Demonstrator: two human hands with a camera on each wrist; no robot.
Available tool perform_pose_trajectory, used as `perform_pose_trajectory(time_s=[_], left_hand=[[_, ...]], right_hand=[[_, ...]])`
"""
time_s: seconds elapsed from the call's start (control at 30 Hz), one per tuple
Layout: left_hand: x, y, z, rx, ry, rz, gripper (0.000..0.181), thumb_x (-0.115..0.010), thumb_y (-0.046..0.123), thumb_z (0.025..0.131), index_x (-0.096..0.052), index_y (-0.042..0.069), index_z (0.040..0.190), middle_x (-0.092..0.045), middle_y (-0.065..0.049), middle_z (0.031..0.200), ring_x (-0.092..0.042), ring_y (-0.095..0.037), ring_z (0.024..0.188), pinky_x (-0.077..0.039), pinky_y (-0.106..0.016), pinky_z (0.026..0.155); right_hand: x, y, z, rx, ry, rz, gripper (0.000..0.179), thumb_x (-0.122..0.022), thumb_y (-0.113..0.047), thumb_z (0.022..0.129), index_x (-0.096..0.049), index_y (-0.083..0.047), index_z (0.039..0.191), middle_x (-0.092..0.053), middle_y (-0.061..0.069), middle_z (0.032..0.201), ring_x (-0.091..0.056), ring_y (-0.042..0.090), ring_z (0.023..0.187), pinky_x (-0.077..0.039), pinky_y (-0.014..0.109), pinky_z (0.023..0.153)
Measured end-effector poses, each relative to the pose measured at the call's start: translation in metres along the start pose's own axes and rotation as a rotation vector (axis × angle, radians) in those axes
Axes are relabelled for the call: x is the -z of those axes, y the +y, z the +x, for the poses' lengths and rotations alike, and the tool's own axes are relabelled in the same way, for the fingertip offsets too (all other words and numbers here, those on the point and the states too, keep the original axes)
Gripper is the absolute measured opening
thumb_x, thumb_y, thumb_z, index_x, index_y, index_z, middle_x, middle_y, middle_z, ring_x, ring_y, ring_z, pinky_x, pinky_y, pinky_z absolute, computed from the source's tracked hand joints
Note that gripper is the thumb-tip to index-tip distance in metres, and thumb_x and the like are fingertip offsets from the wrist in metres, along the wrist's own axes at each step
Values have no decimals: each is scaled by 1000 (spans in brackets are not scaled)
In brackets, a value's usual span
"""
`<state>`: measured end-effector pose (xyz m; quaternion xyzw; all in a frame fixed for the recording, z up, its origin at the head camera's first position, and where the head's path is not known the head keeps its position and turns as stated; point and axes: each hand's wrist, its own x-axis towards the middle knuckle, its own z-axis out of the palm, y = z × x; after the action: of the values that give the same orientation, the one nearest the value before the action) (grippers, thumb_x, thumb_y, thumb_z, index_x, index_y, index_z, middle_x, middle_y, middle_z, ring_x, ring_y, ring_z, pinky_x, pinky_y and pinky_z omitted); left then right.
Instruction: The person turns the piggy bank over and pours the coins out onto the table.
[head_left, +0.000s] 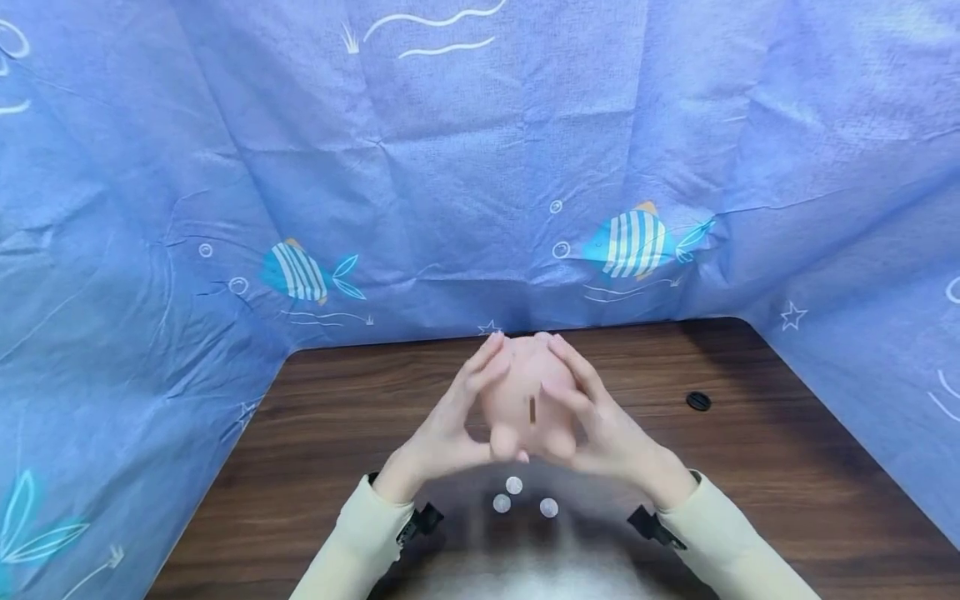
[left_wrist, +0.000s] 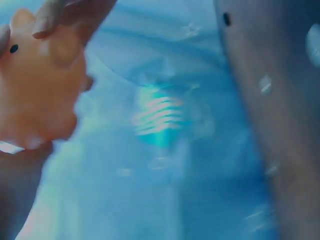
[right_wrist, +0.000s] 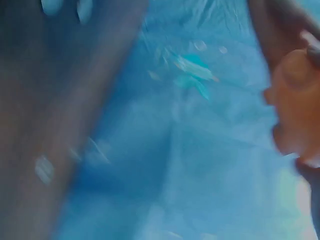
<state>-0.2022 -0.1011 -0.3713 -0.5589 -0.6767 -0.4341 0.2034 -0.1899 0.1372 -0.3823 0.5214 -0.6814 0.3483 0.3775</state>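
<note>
- Left hand (head_left: 442,435) gripping the pig (head_left: 513,404).
- Three coins (head_left: 513,485) on the bench (head_left: 337,417), near side of the pig.
- Pig held up between the hands; probably light, stiff, slippery, best cupped round both flanks.
- Right hand (head_left: 613,433) gripping its other side.
- Disc (head_left: 698,401) on the bench, right of the pig.

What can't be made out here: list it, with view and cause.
Coins: markings too small to read, head view.
Piggy bank: inside hidden by its walls, head view; part cut off by right edge, right wrist view.
Black disc: underside hidden against the table, head view.
</note>
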Motion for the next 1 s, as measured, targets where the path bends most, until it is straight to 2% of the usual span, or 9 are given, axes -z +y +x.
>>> perform_pose_trajectory(time_s=[0.07, 0.13, 0.23, 0.33, 0.57, 0.67, 0.73, 0.87, 1.0], left_hand=[[5, 11, 8, -315, 29, 201, 100, -92, 26, 75, -35, 14, 156, -16, -10, 167, -21, -42, 149, -34, -55, 114], [8, 18, 15, -542, 82, 358, 91, -88, 32, 78, -40, 9, 152, -20, -15, 166, -25, -49, 146, -39, -60, 109], [8, 20, 18, -625, 128, 427, 87, -85, 35, 80, -43, 6, 150, -23, -19, 164, -29, -51, 143, -42, -60, 106], [5, 8, 12, -414, 104, 290, 92, -88, 33, 79, -39, 9, 153, -24, -17, 164, -27, -47, 146, -37, -59, 111], [-32, -31, -18, 598, 189, -153, 82, -83, 18, 85, -39, 19, 155, -40, -6, 157, -43, -26, 139, -43, -41, 109], [-49, -42, -25, 871, 216, -272, 73, -75, 26, 93, -38, 13, 154, -49, -11, 148, -52, -27, 129, -48, -41, 103], [-55, -46, -27, 969, 214, -345, 71, -72, 30, 95, -37, 10, 154, -51, -15, 144, -55, -29, 125, -52, -41, 97], [-56, -50, -24, 1040, 197, -429, 70, -70, 34, 96, -37, 10, 153, -49, -15, 145, -59, -30, 118, -57, -37, 81], [-52, -51, -22, 1014, 202, -432, 67, -71, 29, 95, -39, 13, 152, -49, -12, 144, -58, -26, 117, -55, -34, 83]], right_hand=[[6, -3, 9, 270, 83, -81, 61, -67, -25, 93, -41, -8, 145, -28, 30, 155, -30, 47, 144, -35, 47, 115], [10, -5, 17, 446, 160, -166, 57, -62, -22, 96, -40, -11, 148, -31, 26, 156, -31, 48, 143, -36, 49, 115], [10, -4, 19, 477, 206, -209, 58, -61, -25, 97, -39, -13, 149, -33, 20, 157, -36, 49, 141, -38, 48, 113], [4, 1, 9, 250, 133, -134, 62, -67, -30, 95, -39, -10, 146, -30, 21, 159, -37, 45, 141, -40, 45, 113], [-19, 19, -24, -840, -100, 407, 93, -88, -28, 81, -34, -25, 156, -16, -2, 167, -33, 27, 145, -38, 37, 111], [-23, 29, -32, -1127, -99, 602, 85, -83, -16, 84, -37, -21, 156, -29, 5, 163, -43, 29, 136, -46, 38, 101], [-24, 33, -34, -1217, -108, 664, 80, -79, -15, 86, -37, -15, 155, -39, 17, 154, -49, 32, 127, -50, 37, 94], [-24, 37, -34, -1271, -124, 698, 81, -78, -19, 88, -33, -13, 156, -46, 26, 141, -52, 34, 120, -53, 40, 88], [-24, 31, -32, -1136, -154, 498, 81, -82, -25, 86, -38, -18, 154, -37, 18, 155, -40, 35, 138, -41, 52, 107]])
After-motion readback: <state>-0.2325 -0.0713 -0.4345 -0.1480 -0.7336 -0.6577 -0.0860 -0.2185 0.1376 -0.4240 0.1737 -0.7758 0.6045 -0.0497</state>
